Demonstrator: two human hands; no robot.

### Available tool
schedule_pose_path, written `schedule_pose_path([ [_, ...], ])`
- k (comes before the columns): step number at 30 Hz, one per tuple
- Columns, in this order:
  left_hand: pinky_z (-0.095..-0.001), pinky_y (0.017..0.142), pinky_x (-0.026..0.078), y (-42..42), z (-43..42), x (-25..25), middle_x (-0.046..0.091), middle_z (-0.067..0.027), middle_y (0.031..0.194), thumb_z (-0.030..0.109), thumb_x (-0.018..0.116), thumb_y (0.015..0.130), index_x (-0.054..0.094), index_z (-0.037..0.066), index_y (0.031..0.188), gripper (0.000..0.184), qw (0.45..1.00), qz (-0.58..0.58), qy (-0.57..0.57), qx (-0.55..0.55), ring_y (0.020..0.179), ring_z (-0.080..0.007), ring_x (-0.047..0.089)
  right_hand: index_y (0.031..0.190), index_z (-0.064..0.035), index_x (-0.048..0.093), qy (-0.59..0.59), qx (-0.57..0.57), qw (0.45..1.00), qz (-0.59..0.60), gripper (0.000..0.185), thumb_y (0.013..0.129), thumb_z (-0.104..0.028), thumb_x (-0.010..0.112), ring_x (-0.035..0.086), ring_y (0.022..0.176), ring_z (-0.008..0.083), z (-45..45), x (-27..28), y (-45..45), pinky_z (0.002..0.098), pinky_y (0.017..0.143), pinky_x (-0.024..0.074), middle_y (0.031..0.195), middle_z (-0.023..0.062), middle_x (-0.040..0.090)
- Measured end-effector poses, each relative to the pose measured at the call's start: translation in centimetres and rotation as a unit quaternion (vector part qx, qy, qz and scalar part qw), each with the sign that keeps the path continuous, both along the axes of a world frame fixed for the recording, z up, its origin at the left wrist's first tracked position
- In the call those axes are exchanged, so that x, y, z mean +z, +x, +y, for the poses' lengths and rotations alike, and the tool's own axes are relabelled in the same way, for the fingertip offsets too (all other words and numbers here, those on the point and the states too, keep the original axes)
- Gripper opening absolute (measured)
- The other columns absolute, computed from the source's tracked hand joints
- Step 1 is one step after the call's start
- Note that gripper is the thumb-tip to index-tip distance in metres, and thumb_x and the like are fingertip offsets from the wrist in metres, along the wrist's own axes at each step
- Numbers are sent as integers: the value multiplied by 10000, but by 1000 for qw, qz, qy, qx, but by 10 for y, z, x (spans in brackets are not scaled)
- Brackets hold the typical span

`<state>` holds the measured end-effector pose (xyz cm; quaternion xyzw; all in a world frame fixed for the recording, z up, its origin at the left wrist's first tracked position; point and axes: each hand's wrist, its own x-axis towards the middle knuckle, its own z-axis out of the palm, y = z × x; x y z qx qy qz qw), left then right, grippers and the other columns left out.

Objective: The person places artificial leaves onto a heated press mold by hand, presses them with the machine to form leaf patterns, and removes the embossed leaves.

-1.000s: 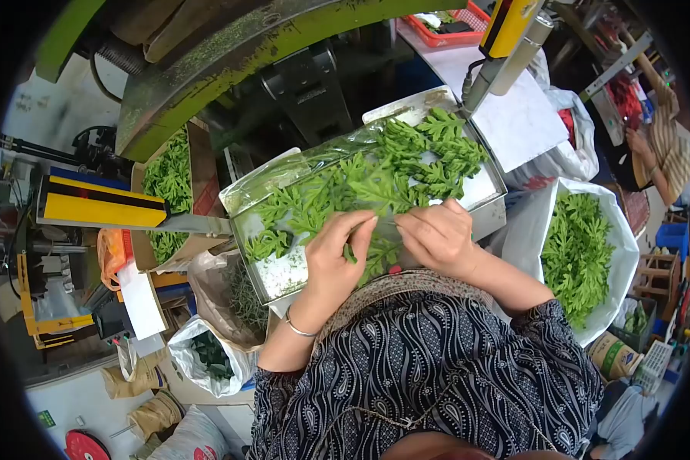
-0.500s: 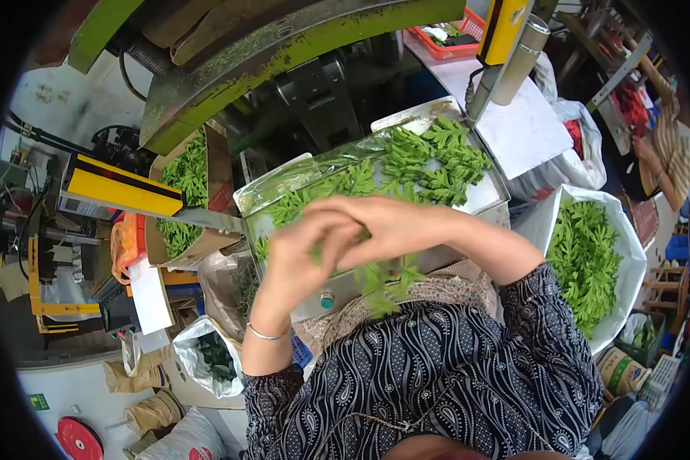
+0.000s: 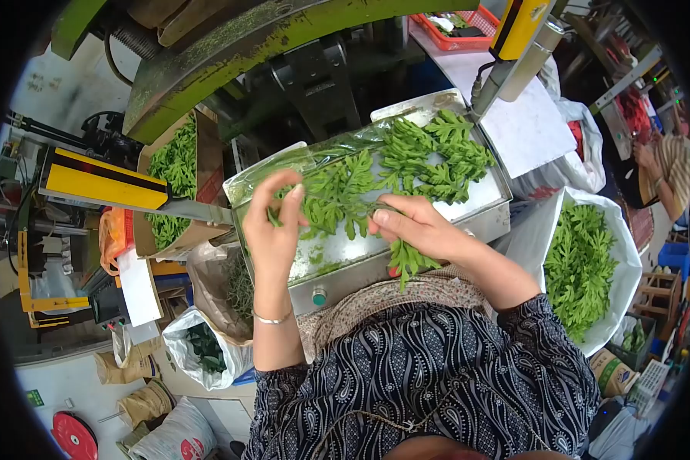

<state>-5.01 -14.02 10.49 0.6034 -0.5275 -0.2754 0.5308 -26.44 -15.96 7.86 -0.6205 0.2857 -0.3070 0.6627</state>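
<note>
My right hand point(image 3: 422, 228) pinches a green leaf sprig point(image 3: 408, 259); a lobed leaf hangs below the fingers, and stems come out on the left side. My left hand point(image 3: 272, 226) is raised over the left part of the metal tray point(image 3: 314, 270). Its fingers are curved and apart, and I see nothing firmly held in it. Between and behind the hands, loose green leaves point(image 3: 333, 195) lie on the tray. A thicker pile of leaves point(image 3: 445, 157) covers the tray's right side. Clear plastic film point(image 3: 284, 170) runs along the back edge.
A green press frame point(image 3: 261, 50) arches over the tray, with yellow-black guards point(image 3: 103, 179) beside it. A white sack of leaves point(image 3: 583, 268) stands right; a cardboard box of leaves point(image 3: 207, 165) stands left. A green button point(image 3: 319, 296) sits on the tray front. Another person point(image 3: 671, 172) sits far right.
My hands were together above the tray, blurred. Now they are apart: the left has moved left, the right holds the sprig lower. The view has shifted slightly.
</note>
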Motion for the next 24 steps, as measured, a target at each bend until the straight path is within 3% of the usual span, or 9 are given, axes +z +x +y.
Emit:
schedule_pose_path([
  [2,-199,441,420,-6,13,7,636,-117,1075,-12,638,808,592,32,1124,322,996,-59,-58,39,557,-90,536,875,-34,605,1,2,1000,-16,202,949,-187,497,463,586,81,-1,-8,4,214,538,378,655,2,526],
  [4,-198,479,449,-11,31,18,571,-120,1222,3,667,780,549,38,1197,435,963,-243,-109,-49,605,-106,549,857,-46,600,5,9,1000,-30,230,957,-218,485,436,557,83,0,-14,8,201,499,353,639,-15,498],
  [11,-253,505,470,-9,48,8,616,-30,767,13,662,772,584,61,1008,253,916,-244,-77,-310,592,-133,553,856,-54,594,23,246,968,-38,199,953,-194,492,441,496,98,1,1,0,228,455,362,630,-12,523],
  [14,-266,499,464,-5,60,22,577,-19,732,-12,648,757,560,71,925,207,866,-224,-10,-448,583,-138,537,893,-47,573,-64,350,935,-9,102,922,-130,523,442,469,109,13,4,-9,252,425,372,608,3,520],
  [16,-270,495,450,-3,67,30,534,-3,693,-42,628,732,537,78,869,203,809,-171,49,-561,574,-135,513,755,-87,451,-44,439,894,75,167,915,-92,496,446,479,111,23,36,-14,221,425,373,577,10,460],
  [20,-261,458,369,11,84,31,519,-6,633,-23,637,705,557,88,817,177,777,-94,53,-620,508,-142,450,735,-81,421,-186,493,830,184,148,856,-23,484,461,473,144,37,66,-25,217,418,391,593,28,490],
  [22,-277,548,445,57,84,32,600,-16,733,-76,601,669,576,63,825,210,806,-78,132,-572,610,-173,550,751,-77,440,-139,425,878,171,110,835,-36,498,490,523,154,3,62,-96,236,460,425,647,27,521],
  [23,-290,570,457,81,89,31,626,-28,750,-78,595,679,598,56,819,194,859,-129,194,-455,611,-195,560,831,-47,533,-280,244,886,277,51,841,-54,483,498,581,169,-7,54,-140,268,539,444,711,39,541],
  [24,-303,591,470,102,94,27,652,-40,767,-80,590,688,620,49,814,182,893,-176,253,-327,613,-216,570,911,-16,626,-406,51,835,367,178,847,-72,469,507,638,184,-13,50,-165,300,617,463,775,52,561],
])
